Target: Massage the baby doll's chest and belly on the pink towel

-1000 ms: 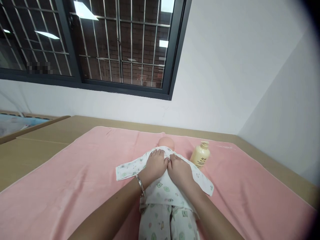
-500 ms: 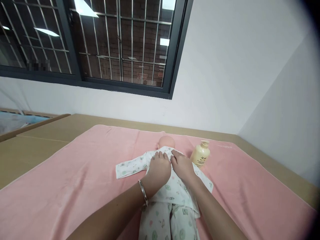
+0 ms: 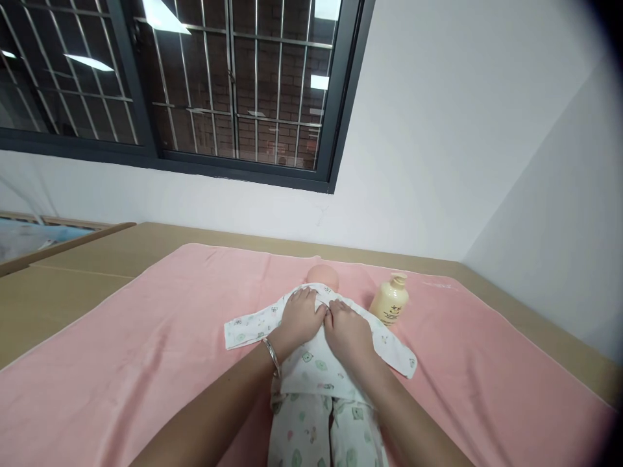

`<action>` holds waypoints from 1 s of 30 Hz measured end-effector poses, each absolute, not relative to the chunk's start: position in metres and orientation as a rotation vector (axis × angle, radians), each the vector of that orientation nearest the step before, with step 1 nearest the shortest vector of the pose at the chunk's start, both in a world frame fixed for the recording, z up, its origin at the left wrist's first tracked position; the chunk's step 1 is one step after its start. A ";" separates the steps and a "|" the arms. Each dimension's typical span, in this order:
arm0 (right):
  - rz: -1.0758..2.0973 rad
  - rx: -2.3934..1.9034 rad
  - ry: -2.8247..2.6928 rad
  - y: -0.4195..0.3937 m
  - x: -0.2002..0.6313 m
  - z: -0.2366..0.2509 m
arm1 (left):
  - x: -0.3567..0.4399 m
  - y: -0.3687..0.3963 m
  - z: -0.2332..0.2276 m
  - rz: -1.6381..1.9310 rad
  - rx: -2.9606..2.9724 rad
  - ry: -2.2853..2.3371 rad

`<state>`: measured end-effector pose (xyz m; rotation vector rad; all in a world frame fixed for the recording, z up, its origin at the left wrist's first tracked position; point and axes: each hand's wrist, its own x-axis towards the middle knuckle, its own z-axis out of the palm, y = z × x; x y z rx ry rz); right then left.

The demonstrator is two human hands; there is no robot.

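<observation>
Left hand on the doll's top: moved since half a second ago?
Yes. The left hand slid slightly up the doll's top toward the doll's head, judged against the lotion bottle.

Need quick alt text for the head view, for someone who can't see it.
Both hands, left hand and right hand, press on the chest of a doll in printed baby clothes lying on a pink towel; a cream pump bottle stands beside it.

Pink towel (image 3: 146,363), cream bottle (image 3: 389,303), white printed shirt (image 3: 316,363)
</observation>
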<state>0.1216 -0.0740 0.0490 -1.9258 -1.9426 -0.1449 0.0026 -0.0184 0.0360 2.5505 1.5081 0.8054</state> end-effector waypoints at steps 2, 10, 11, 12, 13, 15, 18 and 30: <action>-0.119 -1.904 -1.934 -0.073 0.122 0.047 | 0.003 -0.015 0.030 0.851 2.539 1.518; 0.112 -1.717 -1.915 -0.048 0.145 0.024 | 0.009 -0.015 0.011 0.987 2.547 1.560; 0.116 -1.707 -1.911 -0.046 0.145 0.022 | 0.009 -0.014 0.011 0.993 2.542 1.561; 0.114 -1.699 -1.906 -0.045 0.146 0.020 | 0.009 -0.014 0.010 0.999 2.536 1.560; 0.113 -1.694 -1.902 -0.045 0.146 0.019 | 0.009 -0.014 0.010 1.003 2.531 1.558; 0.115 -1.689 -1.897 -0.046 0.145 0.019 | 0.009 -0.014 0.010 1.005 2.519 1.556; 0.120 -1.687 -1.897 -0.046 0.144 0.020 | 0.009 -0.015 0.011 1.004 2.501 1.561; 0.120 -1.688 -1.888 -0.048 0.143 0.022 | 0.008 -0.017 0.015 0.974 2.489 1.559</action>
